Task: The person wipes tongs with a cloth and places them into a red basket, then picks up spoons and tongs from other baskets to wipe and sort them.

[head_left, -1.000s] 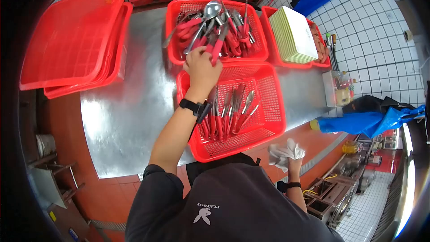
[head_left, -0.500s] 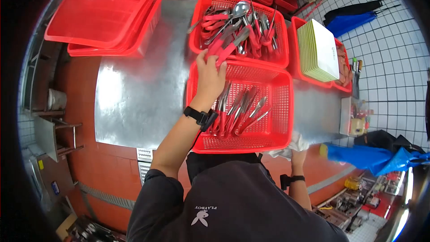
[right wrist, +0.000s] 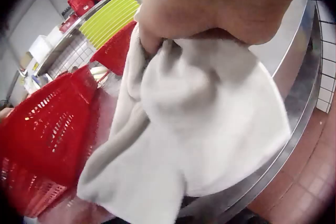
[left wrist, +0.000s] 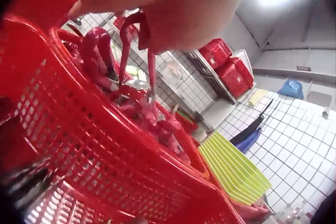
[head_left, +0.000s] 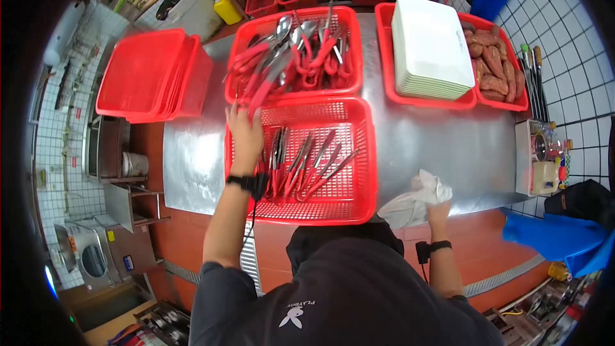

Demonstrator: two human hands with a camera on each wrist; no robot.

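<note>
My left hand [head_left: 245, 138] grips red-handled metal tongs [head_left: 261, 95] at the handle end, over the near left rim of the far basket. Their metal arms point away, across a heap of red-handled tongs and ladles in that far red basket [head_left: 295, 95]. Right below the hand stands the near red basket [head_left: 365, 160], where several tongs [head_left: 301, 170] lie side by side with their red handles toward me. At the table's front edge, my right hand [head_left: 439, 213] holds a bunched white cloth [right wrist: 205, 113], which hangs down from the fingers.
Stacked red baskets [head_left: 144, 77] stand at the left of the steel table [head_left: 435, 147]. To the right are a red basket with stacked white-and-green plates [head_left: 432, 45] and a basket of brownish sausage-like pieces [head_left: 493, 67]. A bin of bottles [head_left: 544, 160] sits by the tiled wall.
My left hand has drawn back and left from over the heap, still gripping tongs. The right hand has raised the cloth to the table's edge. The head view has shifted.
</note>
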